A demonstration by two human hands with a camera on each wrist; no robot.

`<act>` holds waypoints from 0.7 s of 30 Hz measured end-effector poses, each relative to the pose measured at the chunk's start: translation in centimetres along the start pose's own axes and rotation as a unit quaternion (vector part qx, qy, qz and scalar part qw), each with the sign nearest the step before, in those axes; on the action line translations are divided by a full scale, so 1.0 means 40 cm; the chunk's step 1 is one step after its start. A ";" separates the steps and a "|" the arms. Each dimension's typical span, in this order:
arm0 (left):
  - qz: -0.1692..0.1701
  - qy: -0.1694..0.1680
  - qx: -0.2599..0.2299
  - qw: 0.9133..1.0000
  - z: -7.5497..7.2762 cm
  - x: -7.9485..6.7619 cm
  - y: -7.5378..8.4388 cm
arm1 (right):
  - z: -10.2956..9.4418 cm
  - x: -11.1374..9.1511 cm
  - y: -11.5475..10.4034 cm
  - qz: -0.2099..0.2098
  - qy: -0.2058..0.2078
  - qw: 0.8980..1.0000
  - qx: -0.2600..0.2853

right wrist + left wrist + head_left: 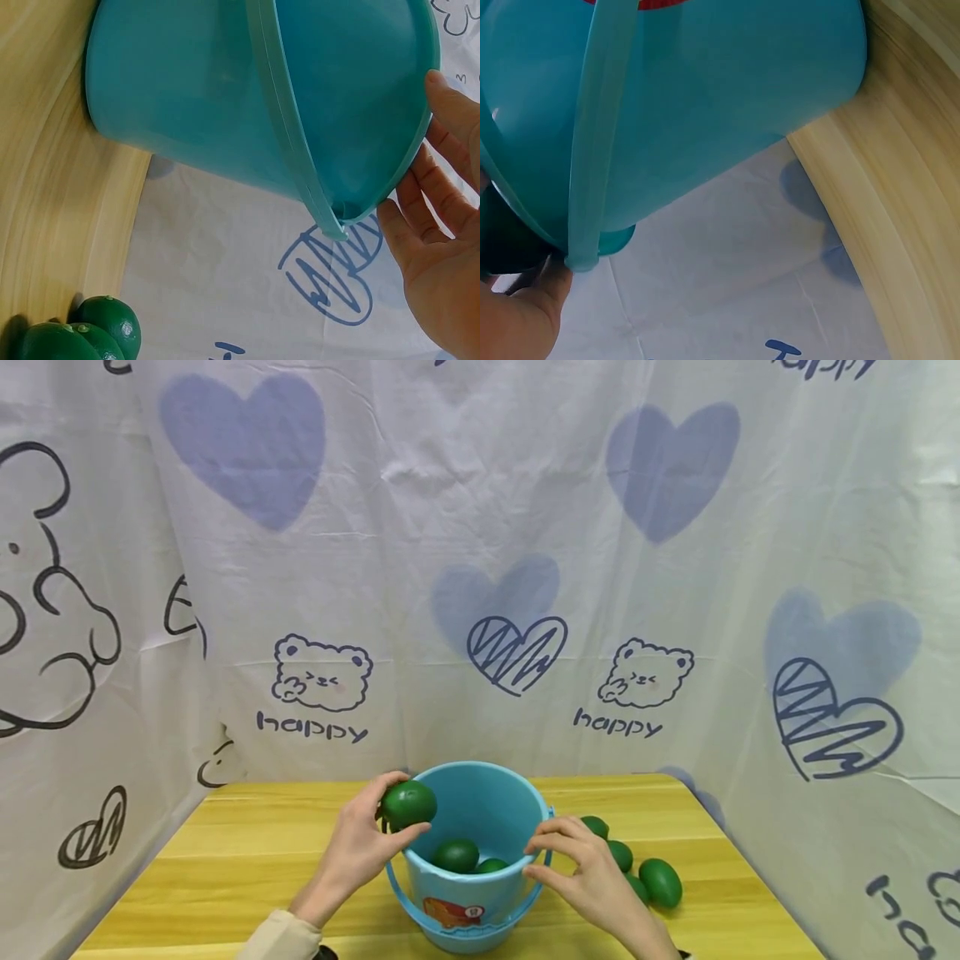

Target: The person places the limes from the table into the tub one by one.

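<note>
My left hand [358, 839] grips a dark green oval fruit that looks like a lime [409, 804], thumb below and fingers behind it, at the left rim of a light blue bucket [468, 777]. Inside the bucket lie other limes [455, 855]; the front wall partly hides them. My right hand [581, 868] rests its fingertips on the bucket's right rim, fingers loosely bent and spread, as the right wrist view also shows. The bucket stands upright, its handle [408, 906] hanging down across the front. In the left wrist view, the held lime [510, 232] is dark beside the rim.
Several more limes [661, 883] lie on the wooden table [225, 860] to the right of the bucket, partly behind my right hand. A white curtain [405, 527] with hearts and bears hangs behind the table and at both sides.
</note>
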State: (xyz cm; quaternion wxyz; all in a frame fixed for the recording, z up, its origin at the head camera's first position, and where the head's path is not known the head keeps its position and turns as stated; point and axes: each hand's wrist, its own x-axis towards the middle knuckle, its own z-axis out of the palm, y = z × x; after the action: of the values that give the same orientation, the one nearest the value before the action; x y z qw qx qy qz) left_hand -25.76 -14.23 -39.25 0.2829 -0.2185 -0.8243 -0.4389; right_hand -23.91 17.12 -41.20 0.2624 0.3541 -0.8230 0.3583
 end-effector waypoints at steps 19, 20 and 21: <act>-0.039 -0.047 0.022 0.998 0.003 0.006 0.001 | 0.000 0.000 -0.001 -0.003 0.001 1.000 0.001; -0.036 -0.048 0.016 0.998 0.003 0.006 0.001 | 0.000 0.000 -0.001 -0.002 0.000 1.000 0.001; -0.033 -0.049 0.011 0.998 0.003 0.006 0.001 | -0.001 0.000 -0.001 -0.001 0.000 1.000 0.001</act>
State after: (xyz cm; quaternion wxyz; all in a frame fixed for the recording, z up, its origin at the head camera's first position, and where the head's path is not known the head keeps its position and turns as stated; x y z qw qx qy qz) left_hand -25.95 -14.09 -39.13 0.2296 -0.2093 -0.8487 -0.4280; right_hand -23.85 17.12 -41.17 0.2620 0.3552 -0.8223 0.3591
